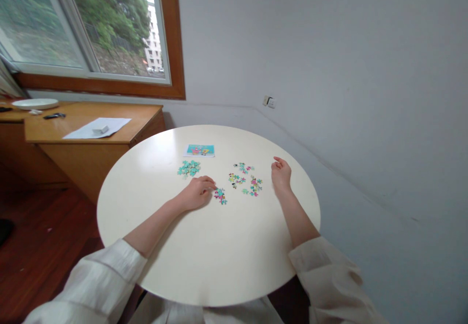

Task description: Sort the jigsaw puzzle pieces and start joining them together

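My left hand (198,192) rests on the white round table (215,256), its bent fingers pressed to the upper left edge of a small cluster of joined jigsaw pieces (220,196). Off to the right, my right hand (281,174) is held with curled fingers near the table's right side; whether something small is in them is hidden. Loose multicoloured jigsaw pieces (255,183) lie scattered between both hands. Behind my left hand is a heap of mostly turquoise jigsaw pieces (189,168). A picture card (199,150) with colourful cartoon figures lies flat beyond that heap.
A wooden desk (146,119) stands at the left, bearing a paper sheet (84,130), a small white box (100,129) and a white round lid or plate (35,104). Beyond the table are a white wall (321,61) with sockets (271,102) and a window (109,27).
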Action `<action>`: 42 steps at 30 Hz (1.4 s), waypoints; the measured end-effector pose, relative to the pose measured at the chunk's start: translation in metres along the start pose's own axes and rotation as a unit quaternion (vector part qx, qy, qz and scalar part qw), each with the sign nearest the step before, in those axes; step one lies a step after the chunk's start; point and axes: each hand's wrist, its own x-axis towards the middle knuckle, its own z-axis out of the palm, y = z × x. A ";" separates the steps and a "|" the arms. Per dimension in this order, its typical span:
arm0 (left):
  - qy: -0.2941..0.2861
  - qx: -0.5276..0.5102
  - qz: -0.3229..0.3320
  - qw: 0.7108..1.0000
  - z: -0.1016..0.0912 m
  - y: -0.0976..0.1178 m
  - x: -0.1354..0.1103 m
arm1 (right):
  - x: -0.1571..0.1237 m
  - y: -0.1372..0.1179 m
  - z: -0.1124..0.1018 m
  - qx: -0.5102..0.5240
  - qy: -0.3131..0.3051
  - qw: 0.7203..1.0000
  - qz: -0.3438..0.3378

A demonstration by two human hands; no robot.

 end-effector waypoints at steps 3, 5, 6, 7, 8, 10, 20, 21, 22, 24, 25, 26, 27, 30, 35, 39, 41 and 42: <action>-0.002 0.000 -0.002 1.000 0.000 0.000 0.000 | 0.000 0.000 0.001 0.002 -0.005 1.000 0.004; -0.002 -0.002 -0.002 1.000 -0.001 0.001 0.000 | 0.000 0.000 0.002 0.002 -0.006 1.000 0.007; -0.002 -0.003 -0.002 1.000 -0.001 0.001 0.000 | 0.000 -0.001 0.002 0.003 -0.006 1.000 0.008; -0.003 -0.003 -0.001 1.000 -0.001 0.001 0.001 | 0.000 -0.001 0.002 0.003 -0.005 1.000 0.009; -0.004 -0.003 0.000 1.000 -0.001 0.001 0.001 | 0.000 -0.001 0.002 0.004 -0.004 1.000 0.010; -0.007 -0.001 0.001 1.000 -0.001 0.001 0.001 | -0.001 -0.002 0.002 0.006 -0.006 1.000 0.013; -0.007 -0.004 -0.003 1.000 -0.002 0.001 0.001 | -0.003 -0.003 0.001 -0.012 -0.019 1.000 0.000; -0.006 -0.005 -0.004 1.000 -0.002 0.001 0.001 | -0.004 -0.003 0.001 -0.012 -0.018 1.000 -0.001; -0.006 -0.007 -0.005 1.000 -0.002 0.002 0.000 | -0.004 -0.003 0.001 -0.012 -0.017 1.000 0.000; -0.004 -0.009 -0.008 1.000 -0.002 0.002 0.000 | -0.005 -0.003 0.001 -0.012 -0.019 1.000 0.003; -0.003 -0.010 -0.008 1.000 -0.003 0.002 0.000 | -0.005 -0.003 0.001 -0.014 -0.021 1.000 0.002; -0.003 -0.009 -0.008 1.000 -0.003 0.003 0.000 | -0.005 -0.003 0.001 -0.016 -0.024 1.000 0.001; -0.003 -0.008 -0.007 1.000 -0.003 0.003 0.000 | -0.005 -0.003 0.001 -0.019 -0.027 0.999 -0.002; -0.007 -0.005 -0.004 1.000 -0.003 0.003 0.001 | -0.005 -0.002 0.000 -0.027 -0.033 0.999 -0.008; -0.007 -0.005 -0.009 1.000 -0.003 0.002 0.001 | -0.005 -0.002 0.000 -0.031 -0.035 0.999 -0.002; -0.004 -0.005 -0.004 1.000 -0.003 0.003 0.001 | -0.003 0.000 0.002 -0.023 -0.028 0.999 -0.008; -0.003 -0.007 -0.003 1.000 -0.004 0.003 0.001 | -0.002 0.002 0.002 -0.017 -0.028 0.999 -0.011; -0.003 -0.008 -0.004 1.000 -0.004 0.003 0.001 | -0.002 0.003 0.002 -0.014 -0.030 0.999 -0.011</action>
